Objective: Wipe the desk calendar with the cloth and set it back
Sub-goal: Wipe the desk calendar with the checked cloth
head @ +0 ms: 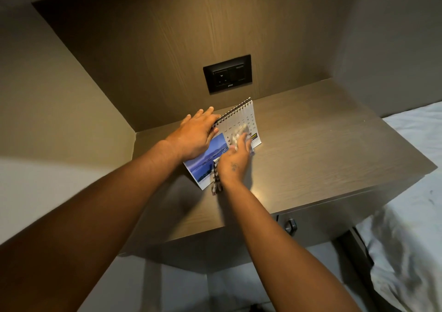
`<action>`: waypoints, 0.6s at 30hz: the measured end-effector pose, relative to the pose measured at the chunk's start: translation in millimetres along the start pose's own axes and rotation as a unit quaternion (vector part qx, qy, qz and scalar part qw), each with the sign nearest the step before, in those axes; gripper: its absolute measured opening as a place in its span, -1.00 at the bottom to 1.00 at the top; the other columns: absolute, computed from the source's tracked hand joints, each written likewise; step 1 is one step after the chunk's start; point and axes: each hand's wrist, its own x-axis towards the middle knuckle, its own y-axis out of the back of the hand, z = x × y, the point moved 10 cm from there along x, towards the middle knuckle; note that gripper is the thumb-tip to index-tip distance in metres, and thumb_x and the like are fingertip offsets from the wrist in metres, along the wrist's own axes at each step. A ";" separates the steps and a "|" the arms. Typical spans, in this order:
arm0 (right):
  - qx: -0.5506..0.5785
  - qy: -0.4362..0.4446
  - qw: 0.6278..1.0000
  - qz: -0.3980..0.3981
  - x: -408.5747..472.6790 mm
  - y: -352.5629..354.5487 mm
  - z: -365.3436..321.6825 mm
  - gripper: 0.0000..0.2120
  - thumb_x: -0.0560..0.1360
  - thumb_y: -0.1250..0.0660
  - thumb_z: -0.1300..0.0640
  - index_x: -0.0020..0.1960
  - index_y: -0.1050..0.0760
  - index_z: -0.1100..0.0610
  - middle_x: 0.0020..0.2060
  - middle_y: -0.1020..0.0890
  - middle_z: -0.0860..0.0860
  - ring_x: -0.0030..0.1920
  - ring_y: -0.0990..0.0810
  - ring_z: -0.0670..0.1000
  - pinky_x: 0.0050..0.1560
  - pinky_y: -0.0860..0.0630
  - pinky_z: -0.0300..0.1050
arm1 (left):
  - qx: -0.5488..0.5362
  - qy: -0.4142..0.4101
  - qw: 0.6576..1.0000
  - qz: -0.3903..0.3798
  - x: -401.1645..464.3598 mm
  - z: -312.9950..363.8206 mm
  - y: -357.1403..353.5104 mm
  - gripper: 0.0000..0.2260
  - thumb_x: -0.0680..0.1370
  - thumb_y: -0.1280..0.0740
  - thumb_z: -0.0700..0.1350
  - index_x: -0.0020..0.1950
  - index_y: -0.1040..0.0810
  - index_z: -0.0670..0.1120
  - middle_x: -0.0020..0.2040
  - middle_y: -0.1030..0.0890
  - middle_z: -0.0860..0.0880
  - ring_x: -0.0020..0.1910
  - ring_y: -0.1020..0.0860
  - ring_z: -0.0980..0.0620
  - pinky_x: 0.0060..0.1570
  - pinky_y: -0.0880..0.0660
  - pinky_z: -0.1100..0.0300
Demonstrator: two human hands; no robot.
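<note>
A spiral-bound desk calendar [241, 120] stands on the brown wooden desk [323, 149], showing a blue sea picture and a date grid. My left hand [196, 135] grips its top left corner at the spiral, fingers over the back. My right hand [235, 162] presses a pale patterned cloth [240, 132] against the calendar's front face; part of the cloth hangs below my wrist. The hand and cloth are blurred by motion.
A black wall socket [227, 73] sits in the wood panel behind the calendar. A wall closes in the desk on the left. A drawer handle [290, 226] shows under the desk front. A bed with white sheets [411, 216] lies to the right.
</note>
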 end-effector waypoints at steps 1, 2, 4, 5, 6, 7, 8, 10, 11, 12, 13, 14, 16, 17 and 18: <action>0.000 -0.023 1.000 0.002 1.3 5.1 8.6 -0.45 0.63 -0.11 0.33 0.57 -0.12 0.05 0.57 -0.15 0.04 0.51 -0.20 0.10 0.05 -0.20 -0.49 | 0.001 0.000 1.000 0.001 0.2 0.1 -0.3 -0.53 0.70 -0.10 0.05 0.61 -0.14 0.03 0.65 -0.05 -0.06 0.61 -0.01 -0.11 0.55 0.01 -0.21; -0.002 -0.033 0.999 -0.001 3.0 7.1 11.9 -0.45 0.63 -0.11 0.31 0.57 -0.11 0.03 0.56 -0.18 0.04 0.49 -0.23 0.10 0.04 -0.22 -0.48 | 0.003 -0.001 1.000 0.001 0.2 0.0 -0.7 -0.53 0.70 -0.10 0.05 0.61 -0.14 0.03 0.65 -0.05 -0.06 0.61 -0.01 -0.11 0.55 0.01 -0.20; -0.013 -0.001 1.000 -0.016 6.5 3.5 -1.7 -0.47 0.64 -0.11 0.28 0.56 -0.13 0.02 0.55 -0.20 0.04 0.49 -0.25 0.10 0.18 -0.26 -0.34 | 0.002 -0.004 1.000 0.003 0.9 -0.2 -1.3 -0.53 0.70 -0.11 0.05 0.60 -0.14 0.02 0.65 -0.06 -0.06 0.61 -0.02 -0.12 0.55 0.01 -0.20; -0.021 0.030 0.999 -0.018 6.8 0.6 -14.4 -0.48 0.64 -0.12 0.26 0.56 -0.14 0.03 0.56 -0.18 0.05 0.51 -0.21 0.09 0.23 -0.20 -0.36 | 0.001 -0.005 1.000 0.004 0.9 -0.1 -1.2 -0.53 0.70 -0.11 0.05 0.60 -0.15 0.01 0.65 -0.07 -0.07 0.61 -0.03 -0.12 0.55 0.01 -0.20; -0.027 0.062 0.998 -0.019 6.2 -2.1 -26.1 -0.50 0.64 -0.12 0.25 0.56 -0.16 0.05 0.57 -0.15 0.05 0.53 -0.15 0.09 0.23 -0.11 -0.44 | 0.001 -0.006 1.000 0.004 0.7 -0.1 -1.0 -0.53 0.70 -0.11 0.05 0.60 -0.15 0.01 0.65 -0.07 -0.07 0.61 -0.03 -0.13 0.55 0.00 -0.20; -0.033 0.086 0.996 -0.019 5.1 -4.8 -34.5 -0.50 0.64 -0.13 0.25 0.55 -0.17 0.07 0.57 -0.13 0.07 0.54 -0.10 0.08 0.21 -0.05 -0.52 | 0.001 -0.005 1.000 0.005 0.7 -0.3 -1.0 -0.53 0.70 -0.11 0.05 0.60 -0.15 0.00 0.65 -0.07 -0.07 0.61 -0.03 -0.13 0.55 0.00 -0.20; -0.035 0.096 0.995 -0.020 4.1 -6.0 -38.2 -0.49 0.63 -0.13 0.27 0.55 -0.17 0.08 0.58 -0.12 0.07 0.55 -0.07 0.08 0.22 -0.03 -0.52 | 0.000 -0.004 1.000 0.004 0.6 -0.2 -1.2 -0.53 0.70 -0.11 0.05 0.60 -0.14 0.00 0.65 -0.07 -0.08 0.61 -0.03 -0.13 0.55 0.00 -0.20; -0.055 0.091 0.994 -0.029 4.0 -2.2 -33.0 -0.45 0.62 -0.13 0.31 0.57 -0.12 0.06 0.59 -0.08 0.03 0.56 -0.05 0.10 0.33 -0.14 -0.32 | -0.002 -0.002 1.000 0.003 1.0 -0.7 -0.7 -0.53 0.70 -0.11 0.05 0.60 -0.14 0.01 0.65 -0.07 -0.07 0.61 -0.03 -0.13 0.55 0.01 -0.21; -0.084 0.071 0.993 -0.034 6.4 4.5 -24.6 -0.42 0.62 -0.13 0.32 0.58 -0.08 0.03 0.59 -0.07 0.01 0.55 -0.06 0.11 0.35 -0.22 -0.19 | -0.004 -0.001 1.000 0.004 1.7 -1.1 -0.9 -0.53 0.70 -0.11 0.05 0.60 -0.15 0.02 0.65 -0.07 -0.07 0.61 -0.03 -0.13 0.55 0.01 -0.21; -0.118 0.043 0.991 -0.035 10.2 14.0 -14.4 -0.39 0.61 -0.13 0.33 0.58 -0.05 0.01 0.59 -0.06 0.01 0.54 -0.09 0.12 0.35 -0.27 -0.10 | -0.006 -0.001 1.000 0.004 1.9 -1.5 -1.0 -0.53 0.70 -0.12 0.06 0.60 -0.15 0.02 0.65 -0.08 -0.07 0.61 -0.03 -0.13 0.55 0.01 -0.21; -0.151 0.025 0.988 -0.036 14.3 25.2 -7.4 -0.37 0.60 -0.15 0.34 0.58 -0.05 0.00 0.59 -0.07 0.02 0.53 -0.09 0.14 0.35 -0.30 -0.03 | -0.010 -0.002 1.000 0.003 1.7 -2.0 -1.4 -0.53 0.70 -0.12 0.06 0.60 -0.15 0.03 0.65 -0.08 -0.07 0.61 -0.03 -0.14 0.55 0.01 -0.21; -0.186 0.030 0.981 -0.037 18.8 36.3 -6.8 -0.36 0.59 -0.16 0.35 0.58 -0.06 0.02 0.58 -0.08 0.05 0.54 -0.07 0.18 0.38 -0.28 0.06 | -0.012 -0.003 1.000 0.004 1.4 -2.5 -1.9 -0.53 0.70 -0.12 0.06 0.60 -0.15 0.03 0.64 -0.09 -0.08 0.61 -0.04 -0.15 0.55 0.01 -0.21; -0.269 0.077 0.959 -0.047 29.2 51.9 -17.5 -0.35 0.56 -0.17 0.39 0.58 -0.09 0.06 0.57 -0.09 0.10 0.54 -0.03 0.23 0.42 -0.25 0.24 | -0.011 -0.006 1.000 0.004 2.2 -2.6 -1.6 -0.53 0.70 -0.12 0.06 0.60 -0.15 0.04 0.64 -0.09 -0.09 0.61 -0.04 -0.16 0.54 0.01 -0.21; -0.308 0.096 0.945 -0.052 34.4 57.3 -23.0 -0.34 0.55 -0.18 0.40 0.58 -0.10 0.07 0.57 -0.11 0.12 0.53 -0.04 0.24 0.41 -0.27 0.27 | -0.014 -0.006 1.000 0.004 1.9 -2.2 -1.5 -0.53 0.70 -0.12 0.06 0.59 -0.16 0.04 0.64 -0.10 -0.09 0.61 -0.05 -0.16 0.54 0.00 -0.21; -0.351 0.116 0.928 -0.056 37.2 61.0 -29.4 -0.34 0.54 -0.20 0.39 0.57 -0.12 0.08 0.56 -0.12 0.14 0.52 -0.05 0.24 0.41 -0.28 0.28 | -0.021 -0.005 1.000 0.009 0.3 -2.7 1.0 -0.54 0.70 -0.12 0.06 0.59 -0.16 0.05 0.64 -0.11 -0.09 0.61 -0.05 -0.16 0.54 0.00 -0.21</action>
